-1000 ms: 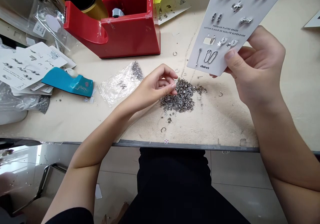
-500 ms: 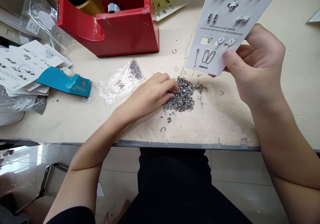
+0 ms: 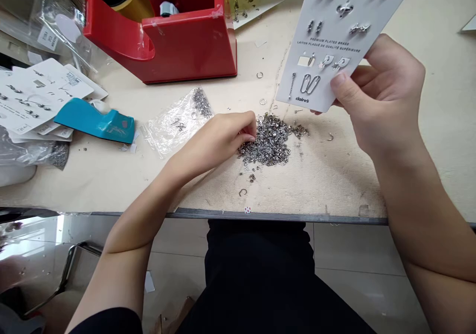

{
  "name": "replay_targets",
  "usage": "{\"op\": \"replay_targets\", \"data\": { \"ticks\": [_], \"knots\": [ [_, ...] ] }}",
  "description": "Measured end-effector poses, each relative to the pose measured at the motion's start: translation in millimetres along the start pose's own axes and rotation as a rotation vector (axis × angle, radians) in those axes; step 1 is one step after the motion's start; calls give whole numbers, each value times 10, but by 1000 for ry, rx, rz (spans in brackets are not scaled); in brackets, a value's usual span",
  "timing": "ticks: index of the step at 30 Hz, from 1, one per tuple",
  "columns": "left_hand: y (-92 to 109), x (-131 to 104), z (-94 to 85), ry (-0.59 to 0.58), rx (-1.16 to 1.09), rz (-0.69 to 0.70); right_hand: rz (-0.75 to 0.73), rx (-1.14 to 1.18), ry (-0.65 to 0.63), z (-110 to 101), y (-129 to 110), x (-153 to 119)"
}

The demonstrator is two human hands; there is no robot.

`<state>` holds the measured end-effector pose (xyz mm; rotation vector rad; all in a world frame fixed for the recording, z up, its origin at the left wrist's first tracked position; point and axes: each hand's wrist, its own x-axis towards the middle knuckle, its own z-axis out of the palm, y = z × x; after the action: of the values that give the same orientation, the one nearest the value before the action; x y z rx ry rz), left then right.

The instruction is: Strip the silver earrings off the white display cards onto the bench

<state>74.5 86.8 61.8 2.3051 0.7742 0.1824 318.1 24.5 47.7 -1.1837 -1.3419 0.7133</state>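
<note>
My right hand point(image 3: 379, 83) grips a white earring card point(image 3: 334, 51) by its lower right edge, thumb on the front. Several silver earrings are mounted on the card, and "claire's" is printed at its bottom. Over the left side of a heap of small silver metal pieces point(image 3: 269, 143), my left hand point(image 3: 232, 130) is closed, thumb and fingers drawn together. Whatever is between those fingertips is too small or hidden to make out. Beside that wrist lies a clear plastic bag point(image 3: 167, 125) with handwriting on it and more small metal pieces in its corner.
A large red tape dispenser point(image 3: 189, 46) stands at the back. To the left are a blue tape dispenser point(image 3: 96, 120) and a stack of earring cards point(image 3: 44, 86). Loose rings and a metal hoop point(image 3: 243, 192) lie around the heap. The table's dark front edge point(image 3: 278, 218) is near my lap.
My left hand has lifted slightly and drawn its fingers together, uncovering more of the heap's left side. My right hand and the card have hardly moved.
</note>
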Motion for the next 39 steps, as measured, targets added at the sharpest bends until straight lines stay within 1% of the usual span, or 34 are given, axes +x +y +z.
{"op": "replay_targets", "data": {
  "ticks": [2,4,9,12,15,22,24,27,30,32,35,39],
  "knots": [
    [-8,6,-17,15,-87,-48,11,-13,-9,0,-25,-6],
    [-24,16,-30,16,-215,-62,-3,-10,-4,1,-28,-6],
    [-81,33,-34,-5,-553,-13,-15,-26,-12,0,-7,-4],
    [-90,39,-25,14,-660,-5,-27,-40,-25,-8,-3,-9],
    [-82,48,-18,43,-687,26,-37,-35,-40,-18,0,-16],
    [-80,49,-14,115,-581,62,-27,-17,-47,-10,-14,-24],
    [-72,35,-9,152,-505,93,-12,-15,-44,-2,-22,-23],
    [-39,13,-2,205,-307,149,18,-17,-29,0,-24,-22],
    [10,-1,-3,211,-133,210,17,-30,-25,-9,-18,-25],
    [38,-4,-6,207,-77,244,-1,-41,-33,-15,-16,-28],
    [62,-5,-9,200,-42,249,-1,-46,-34,-18,-22,-32],
    [78,-6,-9,198,-41,235,53,-36,-10,-16,-40,-39]
  ]
}}
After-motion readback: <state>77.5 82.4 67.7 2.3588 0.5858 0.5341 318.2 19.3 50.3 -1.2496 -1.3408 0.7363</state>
